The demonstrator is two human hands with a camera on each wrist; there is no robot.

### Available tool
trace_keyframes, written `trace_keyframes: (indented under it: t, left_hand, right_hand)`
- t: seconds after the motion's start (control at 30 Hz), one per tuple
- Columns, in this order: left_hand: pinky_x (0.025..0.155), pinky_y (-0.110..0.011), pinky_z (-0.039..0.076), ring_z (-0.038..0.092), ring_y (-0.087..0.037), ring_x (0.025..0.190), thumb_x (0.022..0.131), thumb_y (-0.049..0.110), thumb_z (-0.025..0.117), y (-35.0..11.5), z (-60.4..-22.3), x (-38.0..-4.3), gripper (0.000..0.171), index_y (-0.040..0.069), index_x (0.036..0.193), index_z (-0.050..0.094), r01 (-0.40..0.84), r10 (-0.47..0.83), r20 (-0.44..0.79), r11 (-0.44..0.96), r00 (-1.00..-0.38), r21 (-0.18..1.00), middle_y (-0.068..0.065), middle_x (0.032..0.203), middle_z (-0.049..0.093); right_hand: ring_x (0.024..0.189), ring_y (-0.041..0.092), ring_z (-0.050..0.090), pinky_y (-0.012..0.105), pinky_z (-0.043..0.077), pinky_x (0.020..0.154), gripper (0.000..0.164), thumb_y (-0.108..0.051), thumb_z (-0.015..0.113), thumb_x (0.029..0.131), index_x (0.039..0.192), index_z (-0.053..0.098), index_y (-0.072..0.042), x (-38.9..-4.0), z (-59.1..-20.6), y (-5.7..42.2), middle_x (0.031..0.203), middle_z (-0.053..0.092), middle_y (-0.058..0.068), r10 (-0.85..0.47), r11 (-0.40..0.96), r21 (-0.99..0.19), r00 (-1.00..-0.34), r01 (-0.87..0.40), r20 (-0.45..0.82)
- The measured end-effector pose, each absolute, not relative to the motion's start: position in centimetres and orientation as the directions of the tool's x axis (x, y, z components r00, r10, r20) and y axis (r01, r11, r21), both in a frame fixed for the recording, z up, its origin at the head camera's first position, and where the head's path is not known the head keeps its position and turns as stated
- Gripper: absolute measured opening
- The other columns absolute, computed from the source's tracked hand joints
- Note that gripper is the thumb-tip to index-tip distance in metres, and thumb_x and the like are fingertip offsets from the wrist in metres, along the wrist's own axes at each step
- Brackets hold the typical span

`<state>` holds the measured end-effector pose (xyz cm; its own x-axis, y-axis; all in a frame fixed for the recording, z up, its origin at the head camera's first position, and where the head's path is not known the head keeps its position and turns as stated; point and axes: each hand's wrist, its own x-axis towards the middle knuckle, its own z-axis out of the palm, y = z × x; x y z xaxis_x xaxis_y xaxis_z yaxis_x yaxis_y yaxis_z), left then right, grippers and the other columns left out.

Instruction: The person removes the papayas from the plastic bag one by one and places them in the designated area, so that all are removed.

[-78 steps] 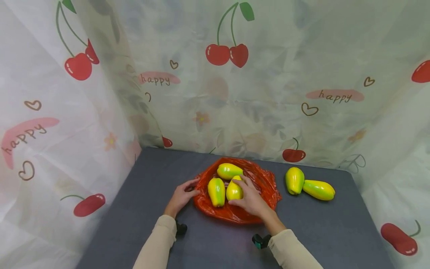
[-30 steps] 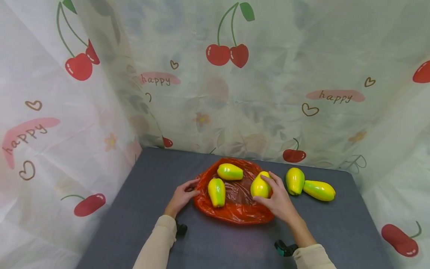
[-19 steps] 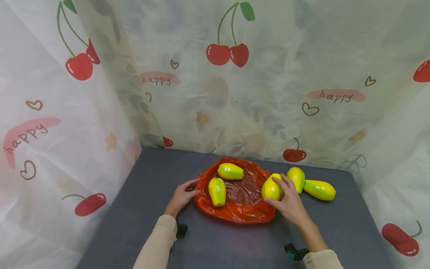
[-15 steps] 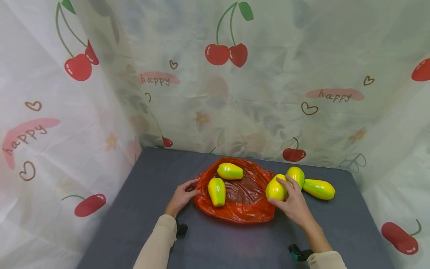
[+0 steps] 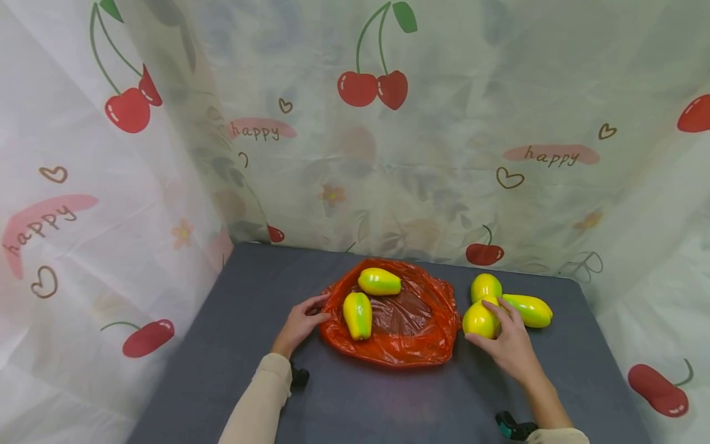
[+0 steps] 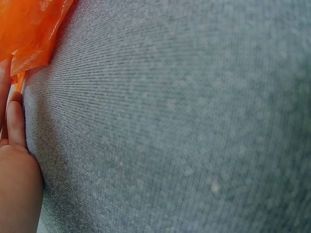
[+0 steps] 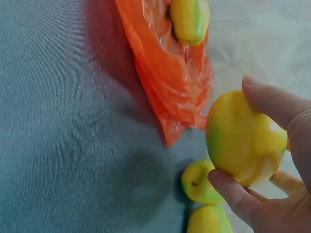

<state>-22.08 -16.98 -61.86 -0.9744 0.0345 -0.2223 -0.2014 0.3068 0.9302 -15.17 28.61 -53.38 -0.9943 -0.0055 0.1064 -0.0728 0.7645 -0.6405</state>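
Note:
My right hand (image 5: pixel 511 348) grips a yellow-green papaya (image 5: pixel 480 319) between thumb and fingers, just right of the red plastic bag (image 5: pixel 388 354). In the right wrist view, the held papaya (image 7: pixel 245 138) is off the table, with a shadow below. At the bag's left edge, my left hand (image 5: pixel 299 325) pinches the rim; its fingertips are partly hidden by the plastic in the left wrist view. Two papayas lie inside the spread bag, one at the back (image 5: pixel 379 282) and one at the left (image 5: pixel 357 316).
Two more papayas lie on the grey table (image 5: pixel 266 277) right of the bag: one (image 5: pixel 485 286) behind the held one, another (image 5: pixel 529 310) partly behind my right hand. A cherry-printed curtain (image 5: pixel 355 166) surrounds the table's back and sides.
My right hand has lifted one papaya out of the bag and carried it right, past the rim, in front of the two papayas on the table. My left hand has stayed put.

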Motion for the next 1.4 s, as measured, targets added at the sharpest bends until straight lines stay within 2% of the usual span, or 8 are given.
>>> trace_keyframes:
  t: [0.47,0.77,1.13,1.4]
  left_hand:
    - [0.12,-0.051,0.04,0.054,-0.025,0.138,0.091,0.03,0.077,-17.0,-62.2,-22.2,0.048,0.032,0.137,0.065,-0.187,0.038,-0.211,0.329,-0.977,0.926,0.0,0.141,0.065]
    - [0.121,-0.052,0.039,0.052,-0.027,0.14,0.091,0.03,0.076,-17.0,-62.1,-22.2,0.049,0.034,0.138,0.064,-0.198,0.042,-0.224,0.329,-0.974,0.923,0.0,0.143,0.063]
    - [0.121,-0.051,0.039,0.052,-0.026,0.14,0.09,0.03,0.077,-16.9,-62.0,-22.0,0.048,0.034,0.137,0.065,-0.193,0.044,-0.216,0.309,-0.975,0.931,0.0,0.142,0.063]
    - [0.12,-0.051,0.039,0.053,-0.026,0.138,0.09,0.029,0.078,-17.0,-62.1,-22.0,0.049,0.034,0.137,0.065,-0.194,0.038,-0.215,0.304,-0.976,0.933,0.0,0.142,0.063]
  right_hand:
    - [0.133,0.054,0.037,0.072,0.037,0.101,0.081,-0.034,0.087,0.081,0.143,0.05,0.003,-14.3,-54.1,30.3,0.154,0.029,0.035,0.04,0.777,-0.628,-0.992,-0.045,0.119]
    - [0.135,0.056,0.034,0.073,0.035,0.103,0.082,-0.035,0.086,0.082,0.144,0.049,0.003,-13.8,-55.3,30.6,0.154,0.026,0.037,0.058,0.778,-0.628,-0.995,-0.003,0.077]
    - [0.142,0.055,0.026,0.073,0.028,0.112,0.088,-0.04,0.084,0.083,0.148,0.043,0.003,-13.8,-56.7,30.8,0.159,0.018,0.036,0.081,0.757,-0.647,-0.995,0.095,-0.052]
    - [0.143,0.056,0.024,0.072,0.028,0.111,0.089,-0.041,0.083,0.084,0.149,0.042,0.003,-13.8,-57.7,30.8,0.16,0.017,0.036,0.086,0.743,-0.661,-0.994,0.105,-0.061]
